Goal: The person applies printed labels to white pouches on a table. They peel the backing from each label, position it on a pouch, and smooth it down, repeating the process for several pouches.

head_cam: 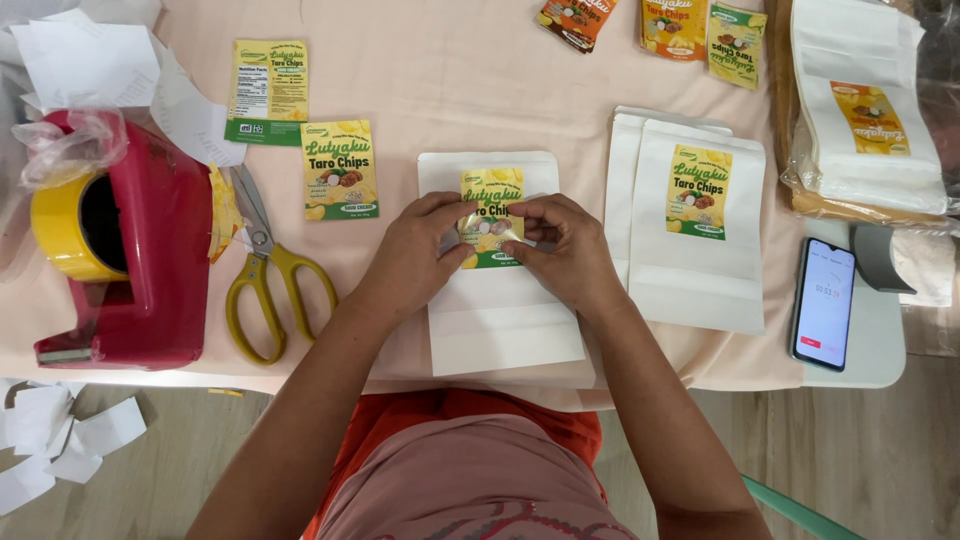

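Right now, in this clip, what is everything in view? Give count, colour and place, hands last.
white paper pouch: one, white, centre, under both hands
yellow-green label sticker: one, on that pouch, pressed by both hands
labelled white pouches: a small stack, right of centre
bagged pouches: a bundle in clear plastic, far right
loose yellow-green labels: two, left of centre
orange and green labels: three, top edge
yellow-handled scissors: one, left
red tape dispenser: one, yellow roll, far left
smartphone: one, screen lit, right
white paper scraps: several, floor at lower left
left hand: on sticker
right hand: on sticker
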